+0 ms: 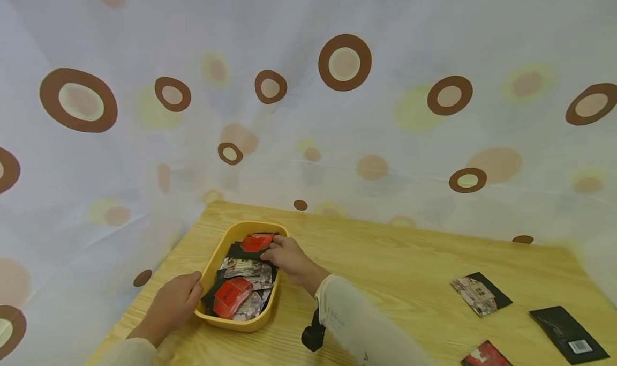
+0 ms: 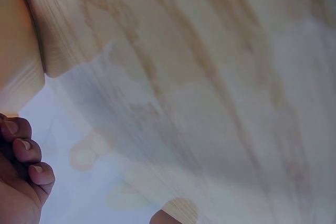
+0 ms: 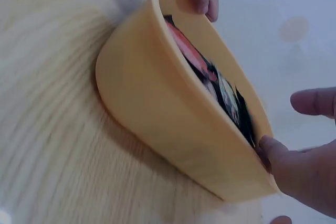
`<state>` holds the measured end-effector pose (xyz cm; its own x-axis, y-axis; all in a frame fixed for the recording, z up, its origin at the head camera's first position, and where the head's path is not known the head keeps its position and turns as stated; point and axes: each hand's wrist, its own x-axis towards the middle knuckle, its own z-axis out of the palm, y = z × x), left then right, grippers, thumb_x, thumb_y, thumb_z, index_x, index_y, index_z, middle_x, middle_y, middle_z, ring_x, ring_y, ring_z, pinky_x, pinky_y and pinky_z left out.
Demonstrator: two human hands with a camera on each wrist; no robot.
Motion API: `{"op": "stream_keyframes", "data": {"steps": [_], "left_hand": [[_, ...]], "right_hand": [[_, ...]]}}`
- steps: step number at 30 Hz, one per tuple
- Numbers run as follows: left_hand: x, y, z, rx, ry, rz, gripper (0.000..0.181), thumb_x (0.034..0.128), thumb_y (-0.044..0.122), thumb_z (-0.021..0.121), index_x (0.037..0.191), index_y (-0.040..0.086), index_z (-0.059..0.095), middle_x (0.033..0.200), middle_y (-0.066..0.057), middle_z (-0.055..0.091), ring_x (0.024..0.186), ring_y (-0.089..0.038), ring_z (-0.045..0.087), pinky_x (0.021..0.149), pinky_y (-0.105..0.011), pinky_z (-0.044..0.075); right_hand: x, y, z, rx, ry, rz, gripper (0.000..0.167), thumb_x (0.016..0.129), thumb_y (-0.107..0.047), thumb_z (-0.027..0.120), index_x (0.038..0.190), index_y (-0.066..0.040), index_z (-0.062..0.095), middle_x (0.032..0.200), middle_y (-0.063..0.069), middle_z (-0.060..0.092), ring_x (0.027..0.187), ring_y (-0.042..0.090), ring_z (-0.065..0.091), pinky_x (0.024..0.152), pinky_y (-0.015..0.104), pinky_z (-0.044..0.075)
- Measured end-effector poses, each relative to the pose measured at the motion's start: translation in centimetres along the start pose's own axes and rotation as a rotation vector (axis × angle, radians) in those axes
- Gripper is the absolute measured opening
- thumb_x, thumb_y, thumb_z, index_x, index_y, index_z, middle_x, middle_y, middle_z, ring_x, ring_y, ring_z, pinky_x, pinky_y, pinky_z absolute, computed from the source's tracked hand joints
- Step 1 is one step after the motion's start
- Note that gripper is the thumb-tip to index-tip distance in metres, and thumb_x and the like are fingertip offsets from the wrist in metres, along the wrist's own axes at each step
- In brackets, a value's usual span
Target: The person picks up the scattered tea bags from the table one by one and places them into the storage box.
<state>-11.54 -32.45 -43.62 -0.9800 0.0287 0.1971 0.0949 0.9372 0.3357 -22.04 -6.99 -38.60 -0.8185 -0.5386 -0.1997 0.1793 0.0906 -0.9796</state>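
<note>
A yellow plastic tub [image 1: 250, 325] stands on the wooden table, holding several small flat packets. Some are black with a red panel, like the lower red packet [image 1: 232, 297]; others, like the patterned packet [image 1: 241, 268], carry a printed picture. My left hand [image 1: 175, 304] grips the tub's left rim, thumb over the edge. At the far right side my right hand [image 1: 294, 261] reaches over the rim, fingertips by a black-and-red packet [image 1: 257, 243]. In the right wrist view, the right hand's [image 3: 310, 171] thumb and a finger are spread apart.
On the table to the right lie a patterned packet [image 1: 479, 294], a black packet [image 1: 569, 334] with a barcode label, and a red packet [image 1: 487, 355] at the frame's bottom edge. A white sheet with brown circles [image 1: 344, 63] hangs behind the table and along its left side.
</note>
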Motion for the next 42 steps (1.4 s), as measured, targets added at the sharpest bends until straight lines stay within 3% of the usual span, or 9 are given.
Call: {"op": "stream_keyframes", "data": {"steps": [2, 6, 13, 17, 21, 25, 30, 37, 42], "left_hand": [[-0.1, 0.1, -0.2, 0.000, 0.001, -0.004, 0.031, 0.0998, 0.010, 0.044, 0.070, 0.018, 0.041, 0.059, 0.007, 0.035, 0.053, -0.005, 0.029, 0.055, -0.022, 0.031], [-0.2, 0.2, -0.7, -0.007, -0.009, -0.012, 0.032, 0.1003, 0.010, 0.043, 0.070, 0.018, 0.042, 0.059, 0.006, 0.035, 0.053, -0.005, 0.030, 0.054, -0.022, 0.031], [-0.5, -0.1, -1.6, 0.029, -0.012, -0.014, 0.031, 0.1009, 0.013, 0.043, 0.071, 0.017, 0.043, 0.060, 0.006, 0.036, 0.055, -0.007, 0.032, 0.056, -0.023, 0.031], [-1.0, -0.4, -1.8, 0.034, -0.015, -0.019, 0.031, 0.1015, 0.012, 0.043, 0.071, 0.017, 0.042, 0.060, 0.006, 0.036, 0.054, -0.007, 0.030, 0.056, -0.023, 0.031], [-1.3, -0.4, -1.6, 0.025, -0.008, -0.005, 0.031, 0.1009, 0.012, 0.043, 0.070, 0.017, 0.041, 0.060, 0.006, 0.035, 0.054, -0.006, 0.029, 0.056, -0.023, 0.030], [-1.3, -0.2, -1.4, 0.018, 0.012, 0.011, 0.032, 0.1002, 0.011, 0.043, 0.070, 0.018, 0.040, 0.059, 0.007, 0.033, 0.054, -0.005, 0.027, 0.055, -0.022, 0.029], [-1.2, -0.1, -1.1, 0.024, 0.010, -0.003, 0.031, 0.1007, 0.011, 0.043, 0.070, 0.017, 0.041, 0.060, 0.006, 0.034, 0.054, -0.006, 0.028, 0.055, -0.023, 0.029], [-0.8, 0.2, -0.9, 0.023, -0.002, 0.006, 0.031, 0.1011, 0.011, 0.042, 0.071, 0.016, 0.040, 0.060, 0.005, 0.033, 0.054, -0.007, 0.027, 0.056, -0.023, 0.029], [-0.5, 0.5, -0.7, 0.017, -0.005, 0.015, 0.031, 0.1012, 0.011, 0.042, 0.071, 0.016, 0.040, 0.060, 0.005, 0.033, 0.054, -0.008, 0.028, 0.056, -0.024, 0.030]], "right_hand": [[-0.6, -0.1, -0.9, -0.058, -0.033, -0.033, 0.064, 0.097, -0.002, 0.053, 0.153, 0.007, 0.024, 0.160, 0.027, 0.029, 0.149, 0.041, 0.030, 0.118, 0.053, 0.033], [-3.5, -0.8, -4.4, -0.223, -0.032, -0.110, 0.055, 0.099, -0.007, 0.054, 0.149, 0.006, 0.037, 0.156, 0.025, 0.038, 0.145, 0.040, 0.039, 0.114, 0.050, 0.040], [-12.1, -1.3, -14.6, -0.580, -0.021, -0.204, 0.041, 0.101, -0.015, 0.057, 0.135, 0.006, 0.055, 0.135, 0.026, 0.060, 0.121, 0.038, 0.061, 0.094, 0.038, 0.056], [-17.1, -0.1, -20.3, -0.770, 0.034, -0.158, 0.035, 0.099, -0.018, 0.060, 0.126, 0.004, 0.061, 0.121, 0.022, 0.068, 0.102, 0.022, 0.069, 0.080, 0.029, 0.058], [-21.1, 2.0, -24.3, -0.841, 0.088, 0.004, 0.035, 0.096, -0.017, 0.064, 0.123, 0.004, 0.062, 0.114, 0.016, 0.070, 0.089, 0.008, 0.067, 0.073, 0.025, 0.056], [-23.5, 4.2, -26.4, -0.840, 0.108, 0.218, 0.040, 0.093, -0.018, 0.068, 0.124, 0.007, 0.060, 0.113, 0.014, 0.069, 0.092, 0.017, 0.067, 0.076, 0.035, 0.057], [-24.9, 7.0, -28.1, -0.953, 0.123, 0.424, 0.060, 0.085, -0.036, 0.077, 0.123, 0.007, 0.059, 0.108, 0.008, 0.070, 0.094, 0.026, 0.066, 0.078, 0.046, 0.055], [-25.3, 9.9, -29.3, -0.922, 0.118, 0.398, 0.063, 0.081, -0.032, 0.082, 0.118, 0.012, 0.055, 0.097, 0.010, 0.063, 0.085, 0.020, 0.064, 0.071, 0.038, 0.056], [-25.4, 10.4, -28.7, -0.914, 0.160, 0.456, 0.064, 0.079, -0.037, 0.083, 0.111, 0.010, 0.053, 0.092, 0.008, 0.063, 0.081, 0.018, 0.063, 0.072, 0.038, 0.056]]}}
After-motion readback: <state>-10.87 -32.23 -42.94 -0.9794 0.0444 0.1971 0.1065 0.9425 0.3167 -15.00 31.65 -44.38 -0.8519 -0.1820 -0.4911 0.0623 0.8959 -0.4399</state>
